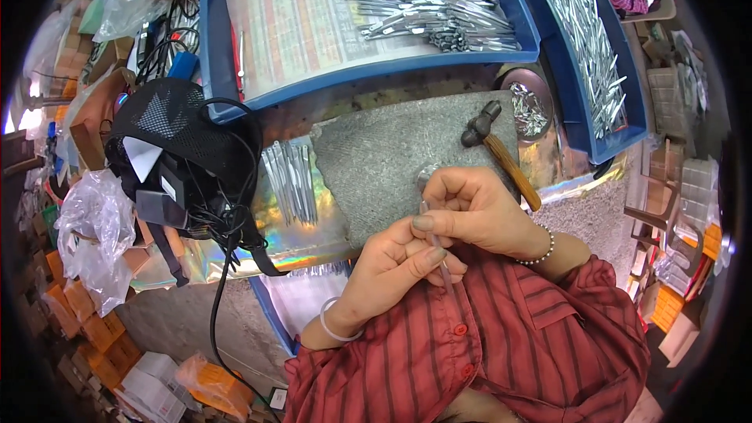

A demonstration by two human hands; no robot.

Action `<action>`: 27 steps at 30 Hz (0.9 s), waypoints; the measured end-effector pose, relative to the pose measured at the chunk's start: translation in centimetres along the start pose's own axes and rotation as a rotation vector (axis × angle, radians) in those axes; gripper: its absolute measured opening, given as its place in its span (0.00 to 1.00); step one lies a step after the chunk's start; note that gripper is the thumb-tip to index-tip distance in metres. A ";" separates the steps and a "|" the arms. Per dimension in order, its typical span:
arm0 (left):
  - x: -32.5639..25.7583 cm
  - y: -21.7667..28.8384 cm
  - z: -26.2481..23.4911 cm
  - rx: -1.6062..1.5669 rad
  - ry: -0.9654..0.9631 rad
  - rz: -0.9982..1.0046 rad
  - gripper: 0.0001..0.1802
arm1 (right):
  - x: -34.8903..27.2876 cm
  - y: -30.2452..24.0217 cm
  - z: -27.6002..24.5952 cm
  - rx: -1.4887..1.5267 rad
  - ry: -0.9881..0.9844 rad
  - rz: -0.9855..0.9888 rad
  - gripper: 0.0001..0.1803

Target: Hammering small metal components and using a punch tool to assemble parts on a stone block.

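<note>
Both hands meet in front of my chest, closed on one slim metal strip (446, 272) that slants down toward my shirt. My left hand (392, 265) pinches its lower part between thumb and fingers. Higher up, my right hand (475, 207) grips the same strip with thumb and curled fingers, which hide much of it. Just beyond them lies a grey stone slab (384, 164). A ball-peen hammer (503, 155) with a wooden handle rests on the slab's right side. Left of the slab, a row of slim metal pieces (290, 182) lies on shiny foil.
A blue tray (368, 68) behind the slab holds a big pile of metal strips; another blue tray (581, 129) stands to the right. Between them sits a round dish (540, 82) of small metal parts. A black mesh bag (184, 113) with cables takes up the left side.
</note>
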State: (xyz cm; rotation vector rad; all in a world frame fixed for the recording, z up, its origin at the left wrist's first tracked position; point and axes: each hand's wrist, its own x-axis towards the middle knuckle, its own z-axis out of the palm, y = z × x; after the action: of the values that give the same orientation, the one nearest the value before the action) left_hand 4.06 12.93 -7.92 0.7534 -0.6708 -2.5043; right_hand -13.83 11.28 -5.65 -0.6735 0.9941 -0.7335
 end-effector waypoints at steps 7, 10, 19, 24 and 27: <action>0.2 1.9 -0.3 -0.029 0.008 0.063 0.10 | 1.6 -2.3 0.9 -0.061 -0.022 0.004 0.07; 0.5 2.7 -0.4 -0.009 0.025 0.064 0.09 | 2.2 -2.8 1.1 -0.025 -0.001 0.031 0.07; 1.0 3.1 -0.7 -0.002 0.039 0.041 0.08 | 2.8 -3.1 0.5 0.054 -0.019 0.098 0.08; 1.0 3.0 -0.5 0.038 0.045 0.074 0.08 | 2.6 -3.0 0.4 0.041 -0.031 0.061 0.08; 0.7 2.6 -0.6 0.042 0.042 0.091 0.08 | 2.4 -2.9 0.6 0.072 -0.036 0.057 0.07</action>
State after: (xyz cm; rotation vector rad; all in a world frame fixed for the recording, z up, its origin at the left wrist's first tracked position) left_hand 4.58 10.27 -7.19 0.7713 -0.7290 -2.3923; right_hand -13.07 7.75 -4.33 -0.5912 0.9456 -0.7015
